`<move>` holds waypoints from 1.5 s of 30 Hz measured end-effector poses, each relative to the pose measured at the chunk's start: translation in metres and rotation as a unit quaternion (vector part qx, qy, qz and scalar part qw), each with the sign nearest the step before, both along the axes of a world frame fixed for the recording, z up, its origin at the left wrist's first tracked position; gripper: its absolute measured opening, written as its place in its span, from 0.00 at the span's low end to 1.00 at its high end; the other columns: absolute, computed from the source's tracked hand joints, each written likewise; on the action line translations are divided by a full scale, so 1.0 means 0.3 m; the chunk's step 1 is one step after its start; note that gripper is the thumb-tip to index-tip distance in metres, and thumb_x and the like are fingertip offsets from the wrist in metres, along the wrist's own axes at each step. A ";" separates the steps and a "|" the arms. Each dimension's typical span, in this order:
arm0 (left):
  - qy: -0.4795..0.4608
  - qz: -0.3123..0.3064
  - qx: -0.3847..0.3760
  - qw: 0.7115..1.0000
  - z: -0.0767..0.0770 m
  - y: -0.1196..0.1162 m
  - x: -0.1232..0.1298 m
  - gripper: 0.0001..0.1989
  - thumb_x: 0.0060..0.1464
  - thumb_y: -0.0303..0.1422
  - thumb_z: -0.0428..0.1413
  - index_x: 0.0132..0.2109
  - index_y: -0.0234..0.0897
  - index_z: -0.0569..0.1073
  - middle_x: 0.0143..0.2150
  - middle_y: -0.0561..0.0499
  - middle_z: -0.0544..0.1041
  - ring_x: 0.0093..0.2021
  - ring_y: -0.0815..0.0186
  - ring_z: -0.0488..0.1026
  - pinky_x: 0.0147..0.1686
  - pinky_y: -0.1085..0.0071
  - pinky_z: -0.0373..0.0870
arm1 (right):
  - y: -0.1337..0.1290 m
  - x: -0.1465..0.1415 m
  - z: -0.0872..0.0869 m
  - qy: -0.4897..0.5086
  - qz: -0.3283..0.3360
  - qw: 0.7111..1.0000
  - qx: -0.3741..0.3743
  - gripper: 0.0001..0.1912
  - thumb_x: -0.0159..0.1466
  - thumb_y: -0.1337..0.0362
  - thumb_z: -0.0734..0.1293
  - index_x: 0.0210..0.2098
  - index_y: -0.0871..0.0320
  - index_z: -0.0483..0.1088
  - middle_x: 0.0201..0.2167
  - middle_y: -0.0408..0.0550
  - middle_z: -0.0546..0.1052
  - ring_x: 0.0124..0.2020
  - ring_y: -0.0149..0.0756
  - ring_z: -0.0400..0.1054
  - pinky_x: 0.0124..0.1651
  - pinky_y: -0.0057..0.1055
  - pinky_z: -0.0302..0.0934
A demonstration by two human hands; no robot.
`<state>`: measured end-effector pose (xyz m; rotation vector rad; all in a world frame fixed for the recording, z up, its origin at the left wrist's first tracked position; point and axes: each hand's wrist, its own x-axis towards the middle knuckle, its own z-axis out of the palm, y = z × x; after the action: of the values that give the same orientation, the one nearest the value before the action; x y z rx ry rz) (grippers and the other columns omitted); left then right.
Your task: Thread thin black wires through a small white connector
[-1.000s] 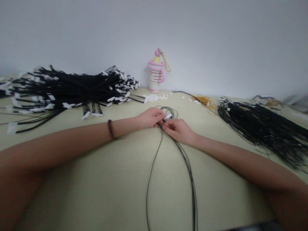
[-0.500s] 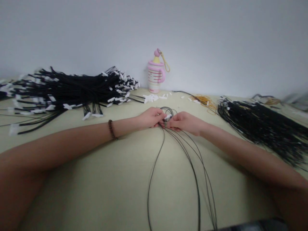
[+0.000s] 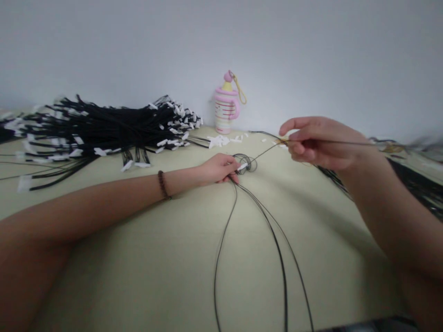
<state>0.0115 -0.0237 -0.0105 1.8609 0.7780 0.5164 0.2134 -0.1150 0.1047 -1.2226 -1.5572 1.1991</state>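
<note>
Low over the middle of the table, my left hand point(image 3: 221, 168) pinches thin black wires point(image 3: 280, 244) beside a small white connector point(image 3: 242, 166). Loops of wire point(image 3: 252, 165) curl just right of its fingertips, and several strands hang from it toward the front edge. Raised at the right, my right hand point(image 3: 320, 142) is closed on one black wire point(image 3: 265, 151), which runs taut from the loops up to its fingers and trails out past the wrist.
A large pile of black cables point(image 3: 114, 127) with white connectors lies back left. Small white pieces point(image 3: 220, 140) and a pink-and-white cup point(image 3: 224, 110) stand by the wall. More black cables point(image 3: 415, 180) lie at the right, partly behind my right arm.
My right hand has moved away from my left hand, up and to the right, drawing one wire out with it. My left hand has stayed at the loops.
</note>
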 end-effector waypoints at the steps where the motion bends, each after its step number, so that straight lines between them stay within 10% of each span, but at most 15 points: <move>1: 0.000 0.000 -0.002 1.000 0.000 0.000 0.000 0.13 0.54 0.39 0.47 0.32 0.32 0.65 0.25 0.48 0.74 0.13 0.79 0.56 0.12 0.81 0.49 | -0.006 0.011 0.018 0.009 -0.041 0.999 0.011 0.09 0.59 0.69 0.56 0.30 0.65 0.67 0.13 0.37 0.67 0.13 0.14 0.57 0.17 0.18 0.45; 5: -0.002 0.000 0.001 1.000 0.002 -0.001 0.000 0.13 0.54 0.39 0.47 0.32 0.32 0.65 0.25 0.49 0.74 0.13 0.80 0.55 0.11 0.81 0.48 | -0.028 0.061 0.084 0.023 -0.202 0.977 0.061 0.26 0.60 0.65 0.43 0.29 0.70 0.68 0.34 0.41 0.73 0.26 0.15 0.65 0.21 0.20 0.46; 9: 0.003 0.002 -0.001 1.000 0.004 -0.001 0.002 0.11 0.55 0.37 0.46 0.31 0.32 0.65 0.25 0.49 0.73 0.12 0.80 0.55 0.11 0.81 0.48 | -0.024 0.135 0.128 0.053 -0.229 0.959 0.157 0.24 0.57 0.68 0.44 0.23 0.68 0.69 0.55 0.36 0.55 0.50 0.33 0.57 0.20 0.20 0.45; 13: 0.000 0.006 -0.011 1.000 0.009 -0.005 0.004 0.11 0.55 0.36 0.46 0.31 0.32 0.64 0.24 0.50 0.73 0.12 0.80 0.54 0.11 0.82 0.48 | 0.036 0.217 0.125 0.093 -0.265 0.937 0.207 0.20 0.58 0.67 0.49 0.28 0.68 0.70 0.53 0.40 0.59 0.45 0.28 0.61 0.21 0.24 0.45; 17: -0.009 0.016 -0.048 0.999 0.015 -0.004 0.005 0.10 0.56 0.35 0.46 0.32 0.32 0.64 0.25 0.48 0.73 0.14 0.79 0.58 0.12 0.82 0.49 | 0.127 0.191 0.010 -0.017 -0.354 0.879 0.318 0.13 0.55 0.67 0.60 0.35 0.68 0.72 0.29 0.51 0.75 0.25 0.21 0.65 0.20 0.25 0.45; 21: -0.032 0.041 -0.076 0.996 0.017 0.008 0.005 0.09 0.56 0.33 0.47 0.32 0.32 0.64 0.25 0.48 0.72 0.16 0.78 0.60 0.12 0.82 0.49 | 0.169 0.044 -0.193 -0.301 -0.226 0.853 0.361 0.09 0.54 0.66 0.63 0.24 0.65 0.73 0.17 0.43 0.69 0.19 0.23 0.59 0.22 0.23 0.49; 27: -0.048 0.032 -0.082 0.995 0.016 0.013 0.001 0.09 0.56 0.33 0.46 0.33 0.31 0.66 0.24 0.49 0.71 0.14 0.79 0.56 0.12 0.82 0.47 | 0.126 -0.126 -0.398 -0.306 -0.064 0.902 0.297 0.13 0.58 0.63 0.59 0.25 0.63 0.70 0.18 0.42 0.68 0.20 0.24 0.58 0.23 0.22 0.48; 45: -0.039 0.033 -0.084 0.995 0.021 0.005 0.000 0.10 0.56 0.34 0.46 0.34 0.31 0.66 0.23 0.50 0.70 0.15 0.79 0.57 0.12 0.82 0.47 | 0.116 -0.134 -0.421 -0.221 -0.104 0.930 0.276 0.14 0.62 0.58 0.55 0.32 0.60 0.67 0.19 0.41 0.65 0.20 0.26 0.57 0.24 0.22 0.48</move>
<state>0.0114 -0.0221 -0.0040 1.6555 0.8076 0.5452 0.1733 -0.0802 -0.0217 -1.2718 -1.8604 0.3061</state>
